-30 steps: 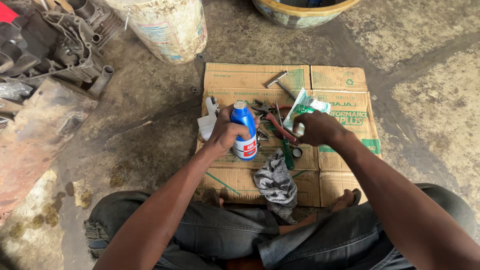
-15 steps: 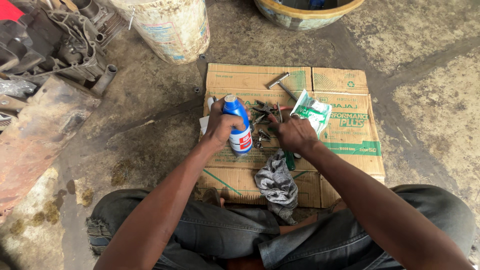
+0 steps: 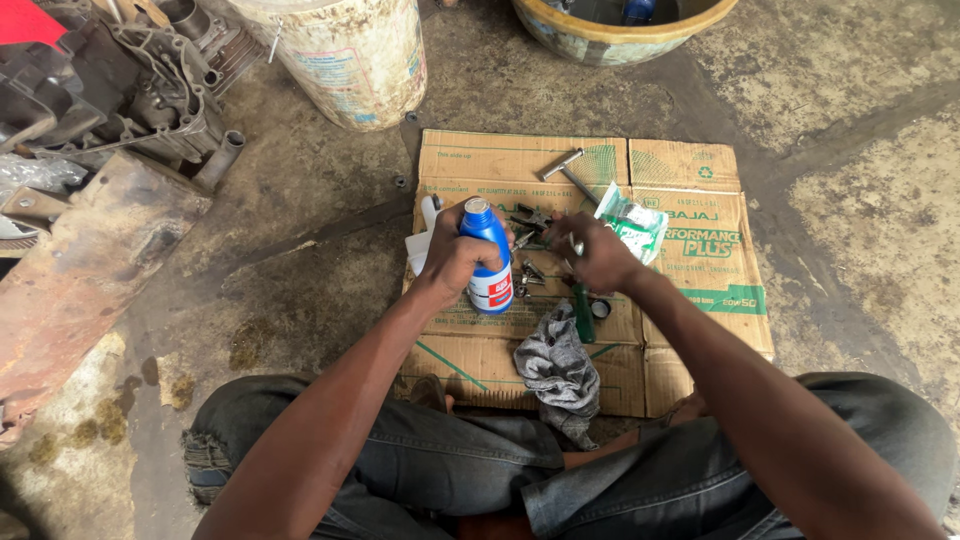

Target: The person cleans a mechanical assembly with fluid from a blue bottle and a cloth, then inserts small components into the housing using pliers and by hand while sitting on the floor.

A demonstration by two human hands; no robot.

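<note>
Two bare hands work over a flattened cardboard sheet spread on a stained concrete floor, seen from the single head view looking down past the person's crossed legs in grey jeans.

At the sheet's left part, the left hand has its grip clamped around a blue plastic bottle, fingers wrapped round the body from the left. That bottle stands upright, its neck uncapped at the top and a red-and-white label low on its side. A white scrap shows just behind the left hand at the sheet's left edge.

Near the sheet's middle, the right hand is curled with fingers drawn together on something small and metallic; what it is cannot be told. Small dark metal parts and tools lie on the cardboard between the bottle and the right hand. Beyond them, toward the sheet's far edge, lies a metal T-shaped tool. A green-and-white packet lies just right of the right hand.

Below that hand, a green-handled tool and a small dark cap rest on the sheet. A crumpled grey rag lies at the near edge.

Off the sheet's far left corner stands a dirty white bucket; beyond the far edge sits a yellow-rimmed basin. Well left of the sheet lie greasy engine parts.
</note>
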